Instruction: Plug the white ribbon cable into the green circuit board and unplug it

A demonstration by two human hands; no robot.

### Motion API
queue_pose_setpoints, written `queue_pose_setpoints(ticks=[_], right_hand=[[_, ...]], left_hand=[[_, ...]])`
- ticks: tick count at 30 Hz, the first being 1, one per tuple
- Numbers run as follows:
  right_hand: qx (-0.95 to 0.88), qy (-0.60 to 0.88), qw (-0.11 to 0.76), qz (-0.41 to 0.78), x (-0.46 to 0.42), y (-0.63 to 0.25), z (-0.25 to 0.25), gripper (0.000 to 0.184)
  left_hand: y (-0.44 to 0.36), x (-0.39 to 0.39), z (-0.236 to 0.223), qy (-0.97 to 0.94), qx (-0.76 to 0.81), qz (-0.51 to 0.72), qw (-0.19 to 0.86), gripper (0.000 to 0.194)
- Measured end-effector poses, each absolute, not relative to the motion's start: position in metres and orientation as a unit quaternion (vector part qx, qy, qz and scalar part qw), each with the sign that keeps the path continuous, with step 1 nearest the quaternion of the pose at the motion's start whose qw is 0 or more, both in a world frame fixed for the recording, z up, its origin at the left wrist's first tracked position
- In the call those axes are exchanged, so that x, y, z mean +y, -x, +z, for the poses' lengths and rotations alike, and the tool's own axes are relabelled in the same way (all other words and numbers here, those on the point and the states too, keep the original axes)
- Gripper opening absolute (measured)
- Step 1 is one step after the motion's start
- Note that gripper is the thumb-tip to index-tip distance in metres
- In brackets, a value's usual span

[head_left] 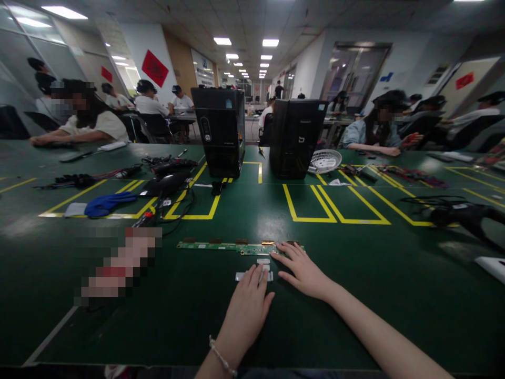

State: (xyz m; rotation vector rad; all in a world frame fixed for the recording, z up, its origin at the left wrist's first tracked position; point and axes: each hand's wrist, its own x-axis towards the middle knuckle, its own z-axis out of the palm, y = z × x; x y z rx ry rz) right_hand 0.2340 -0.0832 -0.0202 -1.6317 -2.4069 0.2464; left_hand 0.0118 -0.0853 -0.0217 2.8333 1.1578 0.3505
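Observation:
A long narrow green circuit board [221,246] lies flat on the dark green table [355,295] in front of me. My right hand [302,271] rests on the board's right end with its fingers spread flat. My left hand [246,308] lies just below the board, fingers stretched out, with the fingertips on a small white strip [240,276]. A second small white piece [263,261] lies between the two hands. Neither hand grips anything.
Two black computer towers [221,138] [295,138] stand behind yellow floor-tape boxes. A blue glove [106,204], black cables and tools [165,181] lie at the left, a white fan grille [324,160] at the back right, a black device [461,213] far right. Other people sit at the table's far side.

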Motion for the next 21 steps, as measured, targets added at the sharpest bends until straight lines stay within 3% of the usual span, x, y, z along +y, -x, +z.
queue_pose_setpoints(ticks=[21], right_hand=[[-0.819, 0.556, 0.111, 0.087, -0.0876, -0.2344, -0.0171, 0.053]], left_hand=[[-0.0178, -0.0861, -0.0280, -0.915, 0.379, 0.133, 0.045, 0.049]])
